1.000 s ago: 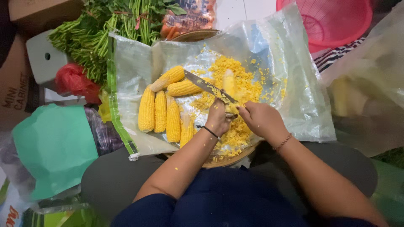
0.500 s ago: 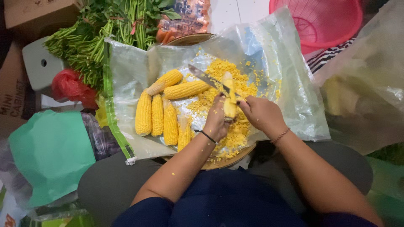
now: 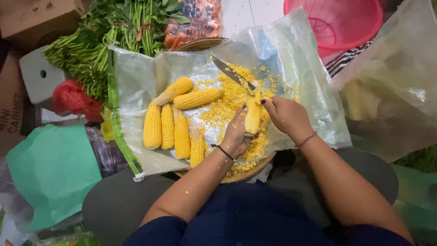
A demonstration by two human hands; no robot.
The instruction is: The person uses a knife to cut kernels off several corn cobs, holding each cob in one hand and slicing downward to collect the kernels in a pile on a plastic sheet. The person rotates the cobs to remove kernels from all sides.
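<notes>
- Head view, hands: the left hand (image 3: 236,134) is closed around a partly stripped corn cob (image 3: 253,116), held nearly upright over the work surface; the right hand (image 3: 284,116) is clenched on the handle of a knife (image 3: 233,73).
- Change: half a second ago the blade lay lower, against the cob amid the kernels; now it is lifted, its tip pointing up and away to the left, with the edge meeting the top of the cob. This reads as the knife reset at the cob's upper end after a stroke.
- Cut kernels (image 3: 227,102): a loose yellow heap lies just beside and beneath the held cob, so stripping appears well under way.
- Whole cobs (image 3: 175,127): six uncut ears lie to the left of the heap, four side by side, two angled above them.
- Plastic sheet (image 3: 136,77): a clear bag is spread over a round woven tray (image 3: 248,171) resting on the person's lap.
- Surroundings: green leafy stalks (image 3: 114,32), a red bag (image 3: 70,98), a pink basket (image 3: 350,20), a green cloth (image 3: 50,168).
</notes>
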